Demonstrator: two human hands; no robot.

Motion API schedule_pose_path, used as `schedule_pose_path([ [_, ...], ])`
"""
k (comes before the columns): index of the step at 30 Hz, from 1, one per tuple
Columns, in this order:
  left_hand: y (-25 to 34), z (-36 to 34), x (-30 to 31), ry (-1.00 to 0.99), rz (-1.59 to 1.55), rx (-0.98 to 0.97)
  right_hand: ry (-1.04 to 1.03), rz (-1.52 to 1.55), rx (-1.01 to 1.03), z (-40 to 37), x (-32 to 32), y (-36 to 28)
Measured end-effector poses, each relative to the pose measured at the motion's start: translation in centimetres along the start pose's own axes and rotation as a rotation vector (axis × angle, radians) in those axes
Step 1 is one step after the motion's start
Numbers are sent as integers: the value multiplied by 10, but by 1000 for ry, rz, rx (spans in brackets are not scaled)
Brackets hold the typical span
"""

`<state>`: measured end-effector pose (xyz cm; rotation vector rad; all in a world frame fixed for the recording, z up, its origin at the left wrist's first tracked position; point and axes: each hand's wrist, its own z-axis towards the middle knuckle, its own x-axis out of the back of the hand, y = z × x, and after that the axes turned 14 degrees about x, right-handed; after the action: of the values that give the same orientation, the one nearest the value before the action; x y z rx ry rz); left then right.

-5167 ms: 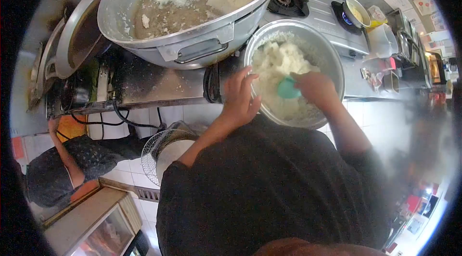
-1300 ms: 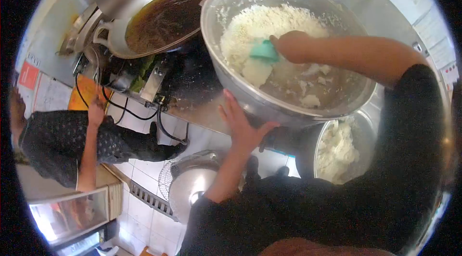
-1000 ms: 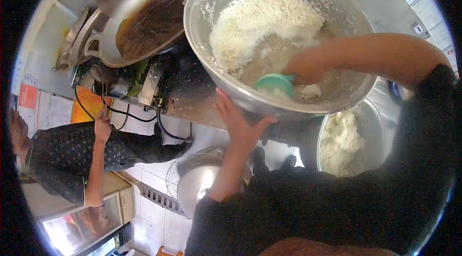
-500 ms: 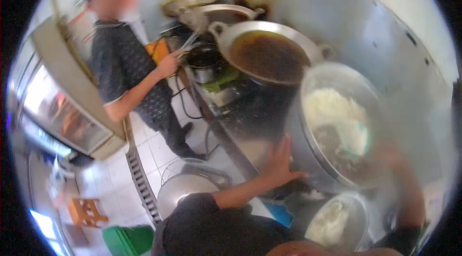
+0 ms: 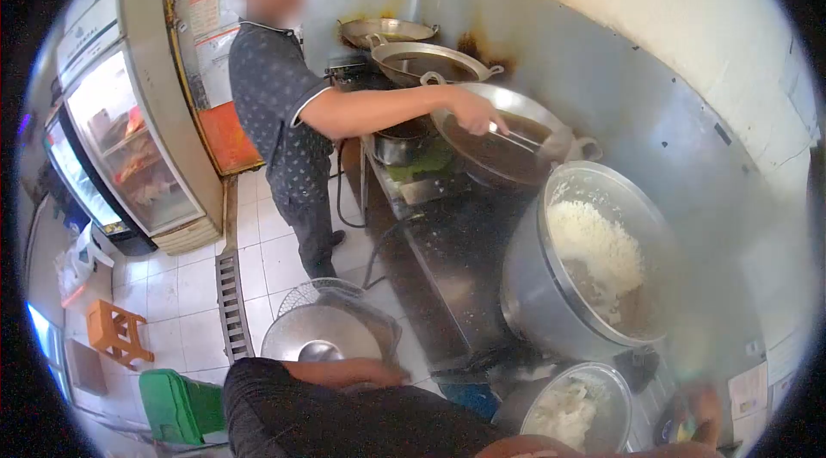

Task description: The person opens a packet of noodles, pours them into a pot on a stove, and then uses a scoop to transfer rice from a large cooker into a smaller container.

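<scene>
A large silver pot (image 5: pixel 551 260) holds white rice (image 5: pixel 594 243), and steam blurs its right side. Below it, a smaller container (image 5: pixel 624 398) also has rice in it. My left hand (image 5: pixel 383 372) is low beside the round metal lid (image 5: pixel 323 333); motion smears its fingers, so a grip cannot be made out. Near the lower right edge is my right hand (image 5: pixel 705 411), beyond the small container and away from the big pot. Its fingers are blurred, and whether it holds anything is unclear.
A co-worker (image 5: pixel 280 105) reaches tongs (image 5: pixel 516 140) into the nearest wok (image 5: pixel 508 97) of dark liquid. Two more woks (image 5: pixel 430 58) stand behind. A stove counter (image 5: pixel 456 260), green bin (image 5: pixel 176 406), orange stool (image 5: pixel 116 333) and glass-door fridge (image 5: pixel 129 140) are also in view.
My left hand has left the big pot's side and moved left to the lid. My right hand has moved out of the pot, down and right. The co-worker's arm now extends over the wok.
</scene>
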<state>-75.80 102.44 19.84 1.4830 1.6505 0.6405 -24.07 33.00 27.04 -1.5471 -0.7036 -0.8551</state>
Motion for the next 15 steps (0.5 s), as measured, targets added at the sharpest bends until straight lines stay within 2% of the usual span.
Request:
schedule_pose_path([
  [1, 6, 10, 13, -142, -150, 94, 29, -78, -4, -17, -18, 3],
  [2, 3, 20, -11, -115, -194, 15, 43, -148, -5, -34, -40, 11],
  [3, -28, 46, -42, -24, -190, -64, 48, -224, -7, -50, -68, 17],
  [4, -70, 76, -101, 105, -154, -151, 49, -290, -4, -63, -94, 27],
  [5, -127, 107, -187, 317, -53, -199, 44, -347, 6, -75, -120, 38],
  [6, -193, 140, -297, 582, 96, -150, 46, -393, 18, -87, -141, 52],
  [7, -256, 166, -404, 846, 232, -9, 46, -439, 22, -100, -160, 64],
  [8, -309, 186, -489, 1012, 281, 163, 54, -476, 36, -112, -173, 79],
  [9, -345, 194, -540, 1073, 268, 271, 72, -498, 46, -123, -183, 91],
  [12, -425, 202, -653, 1045, 155, 614, 153, -367, 28, -142, -189, 92],
  [15, -455, 195, -708, 992, 40, 821, 251, -184, 64, -160, -174, 74],
])
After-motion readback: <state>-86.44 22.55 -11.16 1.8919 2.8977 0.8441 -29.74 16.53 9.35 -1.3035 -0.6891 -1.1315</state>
